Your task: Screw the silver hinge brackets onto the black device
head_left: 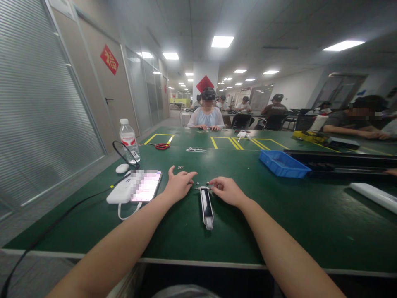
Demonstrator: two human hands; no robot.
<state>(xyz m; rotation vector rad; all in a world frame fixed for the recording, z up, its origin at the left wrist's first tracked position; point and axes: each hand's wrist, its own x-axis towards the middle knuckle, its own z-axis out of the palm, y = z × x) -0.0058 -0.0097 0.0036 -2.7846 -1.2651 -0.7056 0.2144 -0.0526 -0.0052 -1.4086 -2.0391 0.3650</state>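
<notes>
Black-and-white strip tool [206,207] lies lengthwise on green table [279,223], between both forearms | right hand [228,191] curled, fingertips at the tool's far end, grip unclear | left hand [179,185] flat, fingers spread, beside a tiny ring [197,182] | phone [146,185] left | blue tray [283,164] farther right | seated person [207,116] opposite

I am seeing bright, even light pouring from ceiling panels [222,41] above the counter [279,223], which is carrying only faint, soft shadows. The wall [37,103] left of the counter is bowing from lens distortion; people [207,116] beyond the counter are looking soft.
</notes>
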